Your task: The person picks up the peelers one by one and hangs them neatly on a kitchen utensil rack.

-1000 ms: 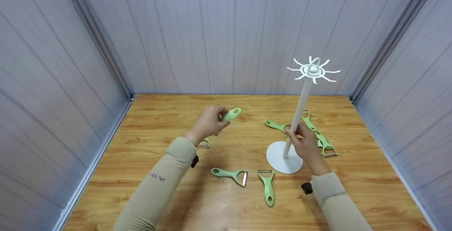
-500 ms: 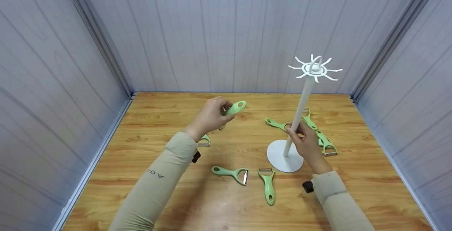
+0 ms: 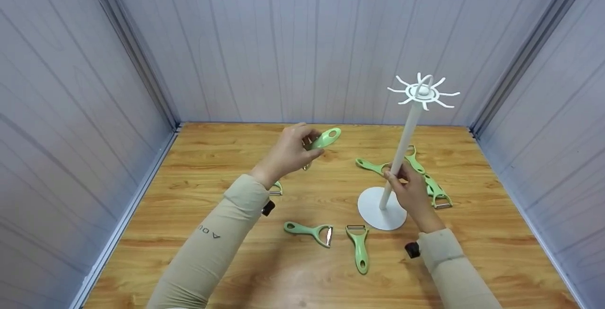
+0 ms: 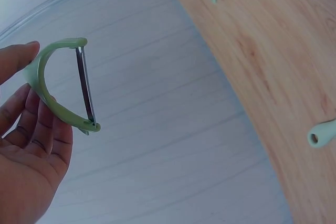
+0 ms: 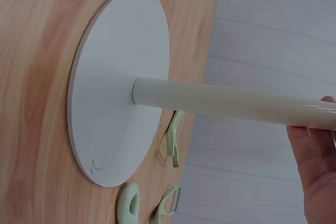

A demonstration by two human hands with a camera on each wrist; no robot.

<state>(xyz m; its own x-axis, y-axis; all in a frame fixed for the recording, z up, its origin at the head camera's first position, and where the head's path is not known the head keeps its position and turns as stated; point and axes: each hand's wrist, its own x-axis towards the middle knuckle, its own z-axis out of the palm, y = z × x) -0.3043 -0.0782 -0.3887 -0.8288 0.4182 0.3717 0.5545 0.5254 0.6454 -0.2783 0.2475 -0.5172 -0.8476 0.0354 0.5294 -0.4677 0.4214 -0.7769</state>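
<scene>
left hand [image 3: 294, 149]: pinching a peeler [image 3: 327, 138]
right hand [image 3: 409, 189]: gripping the stand [image 3: 405, 140]
hook ring [image 3: 423, 93]: only head cam gets it, upper right

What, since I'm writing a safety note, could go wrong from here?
The left hand holds a green peeler with fingers close to its metal blade, so a slipped grip might nick one.

The white stand is tall and thin above its flat base; a knock near the top could tip it if the right hand let go.

If the base slid nearer the person, it might push the peeler lying just in front.
</scene>
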